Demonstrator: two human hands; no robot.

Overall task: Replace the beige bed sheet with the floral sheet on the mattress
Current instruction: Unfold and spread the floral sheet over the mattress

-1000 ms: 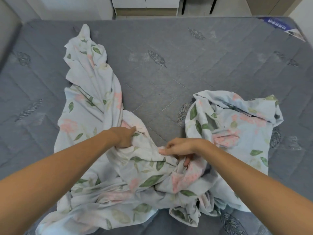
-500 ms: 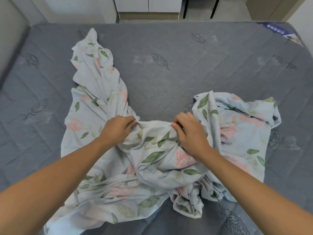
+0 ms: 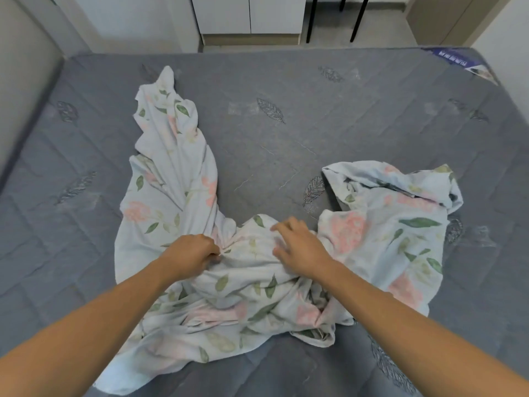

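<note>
The floral sheet, pale with pink flowers and green leaves, lies bunched on the bare grey quilted mattress. One long end stretches toward the far left, and another heap sits at the right. My left hand grips a gathered fold of the sheet near the middle, fingers curled into the cloth. My right hand lies on the sheet just to the right with its fingers spread over the fabric. No beige sheet is in view.
A beige headboard or wall runs along the mattress's left side. Beyond the far edge stand a white cabinet and black furniture legs. A purple label marks the far right corner.
Both hands moved forward across the sheet, pushing the middle fold farther up the mattress. My right hand released its grip and now lies spread on the cloth.
</note>
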